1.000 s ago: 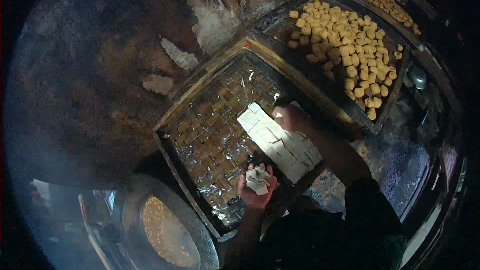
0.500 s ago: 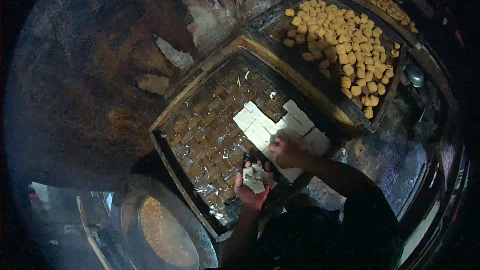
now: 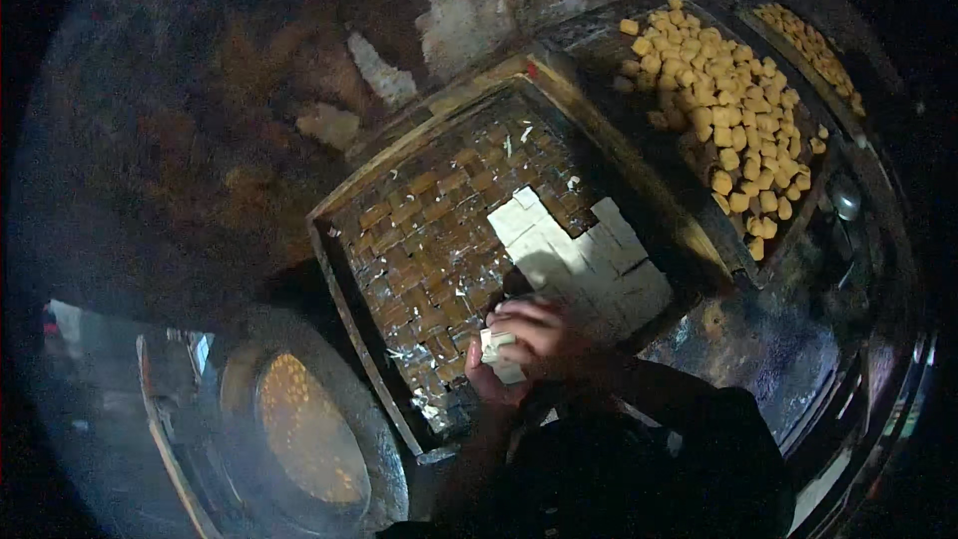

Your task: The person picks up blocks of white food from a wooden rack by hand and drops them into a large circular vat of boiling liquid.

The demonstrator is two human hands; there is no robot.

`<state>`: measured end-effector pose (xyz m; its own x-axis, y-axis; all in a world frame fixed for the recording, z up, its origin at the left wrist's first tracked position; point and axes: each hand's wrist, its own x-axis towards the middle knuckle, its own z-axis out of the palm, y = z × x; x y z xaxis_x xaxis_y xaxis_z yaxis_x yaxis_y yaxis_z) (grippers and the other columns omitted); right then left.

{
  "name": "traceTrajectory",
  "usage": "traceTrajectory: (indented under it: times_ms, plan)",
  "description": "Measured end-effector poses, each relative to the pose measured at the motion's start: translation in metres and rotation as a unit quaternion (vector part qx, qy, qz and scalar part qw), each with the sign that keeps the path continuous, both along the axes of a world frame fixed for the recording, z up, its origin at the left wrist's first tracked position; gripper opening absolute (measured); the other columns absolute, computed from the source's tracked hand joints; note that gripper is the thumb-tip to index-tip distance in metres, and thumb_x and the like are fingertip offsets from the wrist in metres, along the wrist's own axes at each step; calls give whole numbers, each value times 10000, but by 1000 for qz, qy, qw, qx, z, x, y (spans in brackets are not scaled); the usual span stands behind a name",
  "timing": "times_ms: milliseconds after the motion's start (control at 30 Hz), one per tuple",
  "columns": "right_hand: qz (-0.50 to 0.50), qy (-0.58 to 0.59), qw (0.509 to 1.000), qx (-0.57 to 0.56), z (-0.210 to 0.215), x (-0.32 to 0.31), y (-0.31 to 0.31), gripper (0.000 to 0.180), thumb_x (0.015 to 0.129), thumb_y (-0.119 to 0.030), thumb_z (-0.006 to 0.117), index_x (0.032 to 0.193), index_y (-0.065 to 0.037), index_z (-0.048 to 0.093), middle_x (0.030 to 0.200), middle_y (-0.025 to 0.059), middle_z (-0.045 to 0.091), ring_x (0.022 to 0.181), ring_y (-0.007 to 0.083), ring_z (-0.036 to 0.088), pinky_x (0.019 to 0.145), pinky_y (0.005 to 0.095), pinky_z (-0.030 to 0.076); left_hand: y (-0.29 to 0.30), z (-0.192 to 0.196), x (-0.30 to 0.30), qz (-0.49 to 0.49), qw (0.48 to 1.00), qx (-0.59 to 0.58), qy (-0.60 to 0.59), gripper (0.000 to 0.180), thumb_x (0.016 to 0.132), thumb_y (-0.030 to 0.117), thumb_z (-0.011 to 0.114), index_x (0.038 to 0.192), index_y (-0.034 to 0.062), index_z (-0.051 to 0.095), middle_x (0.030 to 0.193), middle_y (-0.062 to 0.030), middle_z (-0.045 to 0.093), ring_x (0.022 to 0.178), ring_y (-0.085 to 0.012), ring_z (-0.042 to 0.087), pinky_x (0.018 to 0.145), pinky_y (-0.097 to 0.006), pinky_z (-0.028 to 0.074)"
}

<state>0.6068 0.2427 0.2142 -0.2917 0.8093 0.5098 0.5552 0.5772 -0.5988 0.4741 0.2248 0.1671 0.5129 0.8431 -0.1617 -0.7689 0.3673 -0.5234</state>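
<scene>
White tofu squares (image 3: 579,269) lie flat and close together on the right part of a wooden-framed tray (image 3: 419,235) with a woven bamboo bottom. Cupped above the tray's near edge, my left hand (image 3: 488,385) holds several tofu pieces (image 3: 498,346) in its palm. My right hand (image 3: 539,331) has come over the left one, its fingers bent around these same pieces and partly hiding them. White crumbs and slivers are scattered over the woven strips.
Beyond the tray to the right, a second tray (image 3: 718,255) carries a heap of yellow-brown fried tofu cubes (image 3: 738,110). At lower left stands a large round pan (image 3: 384,459), with small yellow pieces in liquid (image 3: 309,429). A metal ladle (image 3: 846,205) lies at far right.
My right hand has left the tofu squares on the tray and moved left and nearer, onto the pieces in my left hand. The whole view has shifted slightly.
</scene>
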Motion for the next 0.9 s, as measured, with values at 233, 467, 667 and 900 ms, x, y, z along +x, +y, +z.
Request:
traceTrajectory:
  times_ms: [233, 467, 667, 900]
  plan:
    - [18, -173, 913, -369, -1, 9, -19, 305, 831, -172, 602, 1096, -22, 590, 997, 200, 595, 963, 382, 596, 833, 474, 492, 8, -34, -40, 89, 947, 175, 255, 434, 946, 454, 438, 1213, 134, 558, 1272, -154, 507, 1101, -402, 544, 851, -610, 486]
    - [22, -258, 864, -433, -47, -12, -44, 283, 821, -160, 593, 1075, -34, 590, 1136, 233, 531, 971, 432, 580, 830, 529, 483, 15, -37, -49, 91, 948, 123, 279, 424, 968, 454, 396, 1240, 167, 550, 1189, -148, 571, 918, -358, 619, 724, -571, 511]
    - [78, -129, 877, -457, -23, -6, -19, 275, 823, -156, 607, 1062, -21, 592, 989, 228, 602, 949, 398, 611, 834, 476, 491, 14, -35, -48, 87, 943, 97, 307, 461, 960, 488, 380, 1244, 167, 548, 1239, -149, 550, 1017, -381, 592, 770, -607, 503]
    - [192, 175, 931, -257, -19, -6, 21, 373, 859, -178, 641, 1191, -23, 573, 1127, 197, 608, 1070, 307, 593, 926, 400, 461, 12, -52, -45, 88, 919, 138, 360, 538, 955, 512, 356, 1292, 130, 528, 1335, -150, 511, 1171, -383, 520, 937, -556, 452]
